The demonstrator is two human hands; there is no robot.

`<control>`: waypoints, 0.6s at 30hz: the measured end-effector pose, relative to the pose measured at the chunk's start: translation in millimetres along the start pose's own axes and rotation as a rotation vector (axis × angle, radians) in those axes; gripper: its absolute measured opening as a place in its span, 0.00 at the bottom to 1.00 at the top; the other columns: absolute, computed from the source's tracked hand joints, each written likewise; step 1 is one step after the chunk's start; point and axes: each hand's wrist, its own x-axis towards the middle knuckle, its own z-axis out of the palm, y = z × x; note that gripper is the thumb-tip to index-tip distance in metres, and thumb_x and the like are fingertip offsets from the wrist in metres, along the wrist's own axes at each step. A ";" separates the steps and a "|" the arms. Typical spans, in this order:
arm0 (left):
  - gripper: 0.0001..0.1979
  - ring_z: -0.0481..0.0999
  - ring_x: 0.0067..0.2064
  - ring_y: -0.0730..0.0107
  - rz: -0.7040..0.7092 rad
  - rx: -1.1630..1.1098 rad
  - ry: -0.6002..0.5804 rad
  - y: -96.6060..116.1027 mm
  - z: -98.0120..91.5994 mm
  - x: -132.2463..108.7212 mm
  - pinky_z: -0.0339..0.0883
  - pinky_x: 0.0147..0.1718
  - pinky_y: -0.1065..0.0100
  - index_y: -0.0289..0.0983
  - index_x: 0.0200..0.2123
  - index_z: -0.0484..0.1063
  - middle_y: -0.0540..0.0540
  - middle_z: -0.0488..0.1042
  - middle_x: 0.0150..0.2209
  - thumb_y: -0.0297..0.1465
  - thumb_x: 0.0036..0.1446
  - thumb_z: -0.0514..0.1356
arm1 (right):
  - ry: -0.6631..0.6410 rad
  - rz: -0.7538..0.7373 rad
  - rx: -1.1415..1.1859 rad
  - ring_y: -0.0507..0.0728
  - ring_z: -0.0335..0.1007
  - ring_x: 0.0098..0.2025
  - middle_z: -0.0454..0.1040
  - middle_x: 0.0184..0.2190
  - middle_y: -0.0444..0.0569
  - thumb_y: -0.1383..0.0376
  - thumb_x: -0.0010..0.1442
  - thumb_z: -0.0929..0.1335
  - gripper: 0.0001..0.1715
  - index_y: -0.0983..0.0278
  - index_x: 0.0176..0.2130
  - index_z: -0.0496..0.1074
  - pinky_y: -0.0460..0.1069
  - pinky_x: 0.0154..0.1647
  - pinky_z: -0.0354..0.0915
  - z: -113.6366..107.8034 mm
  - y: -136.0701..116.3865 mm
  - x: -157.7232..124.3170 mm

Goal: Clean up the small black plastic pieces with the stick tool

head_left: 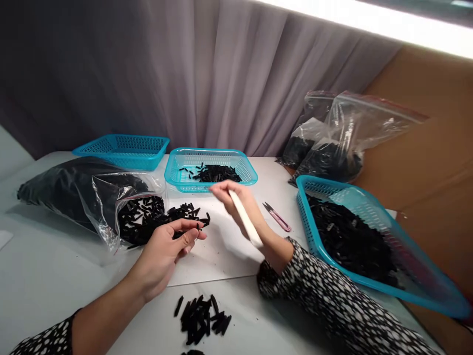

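Note:
My left hand [172, 246] pinches a small black piece [198, 228] between thumb and fingertips, beside black pieces [185, 212] spilling from the mouth of a clear plastic bag [99, 192]. To its right, my right hand [236, 202] is closed around a long white-handled tool [246, 219]; the tool's working end is hidden by the fingers. That hand is slightly blurred, in front of a blue basket [248, 172] with black pieces in it. Nearer the front lies a loose pile of black pieces [201, 318].
Pink-handled snips [277, 217] lie right of my right hand. A large blue basket [308, 229] of black pieces stands at the right, with filled zip bags [332, 148] behind it. Another blue basket [140, 160] is at the back left.

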 end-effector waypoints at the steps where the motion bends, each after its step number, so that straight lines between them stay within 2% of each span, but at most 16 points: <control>1: 0.17 0.59 0.25 0.81 -0.033 -0.068 -0.035 -0.5 0.3 -0.6 0.57 0.29 0.75 0.35 0.35 0.80 0.48 0.78 0.31 0.39 0.46 0.75 | 0.121 -0.042 -0.127 0.53 0.64 0.29 0.70 0.26 0.44 0.58 0.61 0.68 0.11 0.64 0.32 0.74 0.49 0.32 0.61 -2.0 -2.9 16.5; 3: 0.17 0.58 0.24 0.84 -0.069 -0.149 -0.095 -1.3 1.1 -2.5 0.56 0.27 0.77 0.33 0.33 0.81 0.48 0.78 0.31 0.38 0.44 0.76 | 0.229 -0.049 -0.199 0.56 0.67 0.33 0.72 0.29 0.45 0.62 0.64 0.65 0.09 0.63 0.37 0.72 0.51 0.37 0.62 -5.1 -4.2 50.2; 5: 0.17 0.58 0.24 0.84 -0.079 -0.172 -0.126 -1.7 2.0 -4.5 0.55 0.25 0.79 0.33 0.32 0.80 0.48 0.77 0.31 0.39 0.43 0.76 | 0.270 -0.031 -0.257 0.58 0.68 0.36 0.73 0.30 0.46 0.67 0.63 0.65 0.04 0.62 0.38 0.71 0.53 0.43 0.61 -6.4 -1.0 78.1; 6: 0.17 0.57 0.23 0.85 -0.081 -0.175 -0.136 -1.6 2.4 -5.4 0.55 0.24 0.79 0.33 0.31 0.80 0.48 0.76 0.31 0.39 0.43 0.76 | 0.271 -0.017 -0.286 0.60 0.69 0.38 0.74 0.31 0.47 0.68 0.61 0.67 0.01 0.62 0.36 0.70 0.55 0.46 0.60 -6.2 1.0 87.5; 9: 0.17 0.57 0.23 0.85 -0.088 -0.204 -0.157 -0.6 3.0 -7.6 0.55 0.22 0.79 0.31 0.29 0.79 0.47 0.75 0.30 0.38 0.44 0.76 | 0.252 -0.010 -0.348 0.64 0.69 0.44 0.75 0.32 0.49 0.62 0.63 0.69 0.06 0.62 0.36 0.70 0.63 0.54 0.55 -3.1 4.7 92.1; 12: 0.15 0.58 0.23 0.84 -0.104 -0.251 -0.157 -0.3 4.1 -8.9 0.58 0.24 0.80 0.32 0.30 0.80 0.47 0.74 0.30 0.36 0.46 0.76 | 0.182 -0.080 -0.362 0.61 0.70 0.41 0.75 0.30 0.46 0.55 0.71 0.61 0.15 0.61 0.46 0.71 0.62 0.54 0.55 -0.3 3.4 62.9; 14: 0.15 0.59 0.23 0.85 -0.121 -0.283 -0.146 -1.1 5.3 -9.7 0.58 0.23 0.81 0.33 0.33 0.80 0.48 0.74 0.29 0.36 0.46 0.76 | 0.056 -0.202 -0.279 0.58 0.69 0.36 0.74 0.32 0.48 0.55 0.73 0.55 0.22 0.61 0.48 0.72 0.58 0.49 0.60 -0.7 1.7 31.0; 16: 0.16 0.58 0.22 0.85 -0.140 -0.306 -0.131 -2.3 7.0 -10.9 0.54 0.21 0.82 0.34 0.37 0.81 0.49 0.74 0.28 0.36 0.46 0.76 | 0.005 -0.311 -0.199 0.58 0.69 0.39 0.75 0.36 0.50 0.58 0.73 0.55 0.23 0.61 0.46 0.75 0.55 0.45 0.63 -3.0 0.4 -4.1; 18: 0.18 0.58 0.22 0.85 -0.157 -0.316 -0.119 -3.3 8.9 -12.7 0.52 0.20 0.81 0.35 0.41 0.82 0.49 0.73 0.28 0.36 0.47 0.75 | -0.015 -0.333 -0.152 0.57 0.70 0.38 0.76 0.35 0.49 0.62 0.71 0.59 0.18 0.61 0.45 0.76 0.54 0.42 0.65 -5.9 0.1 -36.7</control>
